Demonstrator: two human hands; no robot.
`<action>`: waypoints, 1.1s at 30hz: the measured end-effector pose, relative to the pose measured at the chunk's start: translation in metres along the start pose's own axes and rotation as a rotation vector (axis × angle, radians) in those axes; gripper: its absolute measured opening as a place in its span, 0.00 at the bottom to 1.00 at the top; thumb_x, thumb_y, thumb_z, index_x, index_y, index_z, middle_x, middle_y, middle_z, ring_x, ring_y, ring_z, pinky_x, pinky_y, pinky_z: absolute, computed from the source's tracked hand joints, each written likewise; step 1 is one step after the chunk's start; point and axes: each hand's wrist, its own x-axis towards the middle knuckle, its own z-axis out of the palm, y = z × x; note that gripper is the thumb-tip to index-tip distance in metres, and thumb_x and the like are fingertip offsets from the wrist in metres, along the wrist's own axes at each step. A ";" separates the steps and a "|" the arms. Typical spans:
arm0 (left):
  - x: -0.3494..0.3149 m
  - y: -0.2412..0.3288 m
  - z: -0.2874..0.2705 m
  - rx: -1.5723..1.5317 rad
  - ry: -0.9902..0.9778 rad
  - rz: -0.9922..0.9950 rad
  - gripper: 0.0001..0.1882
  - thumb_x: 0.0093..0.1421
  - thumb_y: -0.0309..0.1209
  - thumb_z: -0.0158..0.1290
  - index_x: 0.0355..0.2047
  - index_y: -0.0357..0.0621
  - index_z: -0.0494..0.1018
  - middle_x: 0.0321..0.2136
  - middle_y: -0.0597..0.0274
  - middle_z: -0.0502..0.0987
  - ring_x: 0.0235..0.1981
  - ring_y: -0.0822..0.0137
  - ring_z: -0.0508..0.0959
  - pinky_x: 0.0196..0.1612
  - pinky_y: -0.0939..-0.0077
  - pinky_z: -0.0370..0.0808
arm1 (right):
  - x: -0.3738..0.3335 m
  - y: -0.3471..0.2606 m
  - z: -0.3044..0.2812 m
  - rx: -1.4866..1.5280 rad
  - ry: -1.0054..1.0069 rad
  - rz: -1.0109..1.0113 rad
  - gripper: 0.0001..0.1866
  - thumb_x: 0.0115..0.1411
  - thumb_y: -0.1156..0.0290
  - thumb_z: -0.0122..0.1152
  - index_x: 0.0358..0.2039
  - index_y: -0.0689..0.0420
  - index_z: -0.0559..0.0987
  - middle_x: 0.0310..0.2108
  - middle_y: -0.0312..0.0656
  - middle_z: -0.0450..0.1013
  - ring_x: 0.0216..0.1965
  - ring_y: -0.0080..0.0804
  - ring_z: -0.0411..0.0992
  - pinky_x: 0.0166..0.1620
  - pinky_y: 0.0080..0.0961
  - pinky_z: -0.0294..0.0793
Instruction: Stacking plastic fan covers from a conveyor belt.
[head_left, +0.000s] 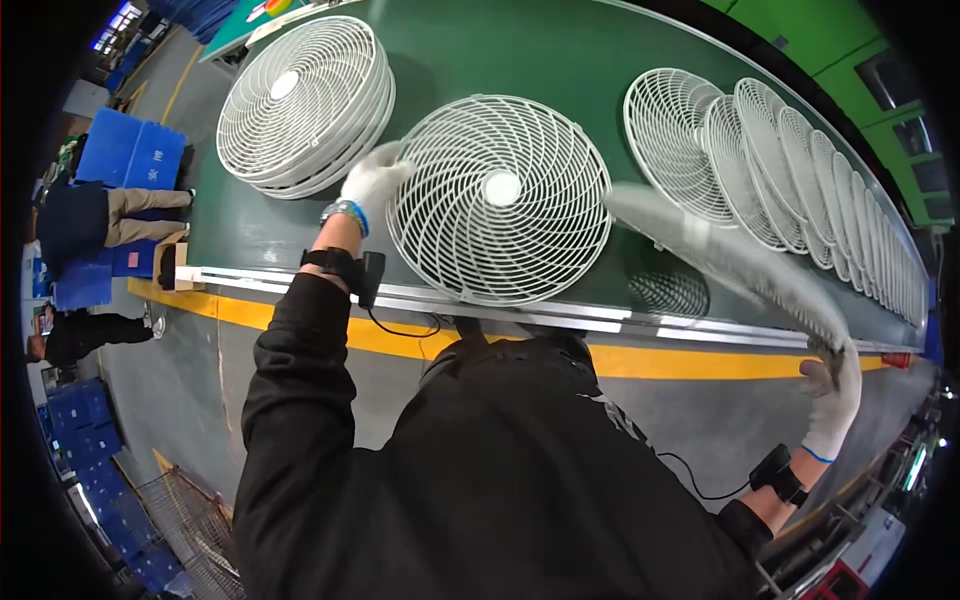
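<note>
A round white wire fan grille (470,230) with a solid centre disc lies on the green work surface in front of me. At its left rim is my left hand (374,184), in a white glove, its fingers closed on the edge. Off to the right, my right hand (836,392), also gloved, grips the near end of a second fan grille (740,258). That grille is tilted steeply, seen nearly edge-on and blurred by motion. Its other end hangs near the middle grille's right rim, and its shadow falls on the surface below.
To the left stands a stack of white fan grilles (300,100). A long row of overlapping grilles (672,140) leans along the right of the green conveyor (480,50). A metal rail (570,318) edges its near side. Beyond on the left are blue bins (130,155) and two people.
</note>
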 end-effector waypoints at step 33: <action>-0.063 -0.043 -0.027 -0.862 -0.220 -0.072 0.32 0.70 0.19 0.51 0.74 0.39 0.61 0.57 0.54 0.78 0.53 0.61 0.81 0.55 0.58 0.82 | 0.040 0.067 0.370 0.497 -0.592 0.326 0.25 0.67 0.80 0.58 0.64 0.71 0.71 0.55 0.49 0.78 0.52 0.38 0.79 0.56 0.32 0.79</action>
